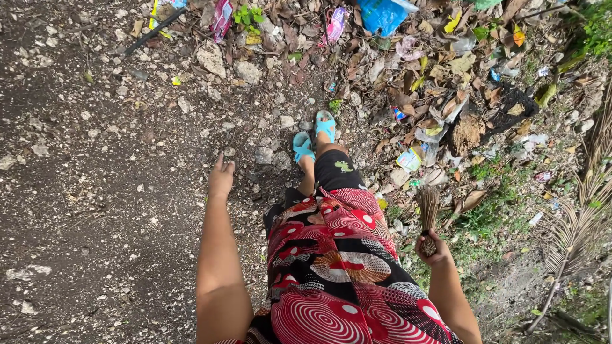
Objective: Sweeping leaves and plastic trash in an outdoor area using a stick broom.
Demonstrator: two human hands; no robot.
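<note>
**Broom in hand at the litter's edge**

Right hand (432, 248) grips a small stick broom (428, 210), bristles up, beside the hip. Left hand (220, 176) hangs open, holding nothing. Sweeping looks underway; next the bristles need tipping down toward the dry leaves and wrappers (440, 83) ahead.

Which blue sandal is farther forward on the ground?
The sandal on the right, nearer the leaf litter; the other sandal sits behind it.
</note>
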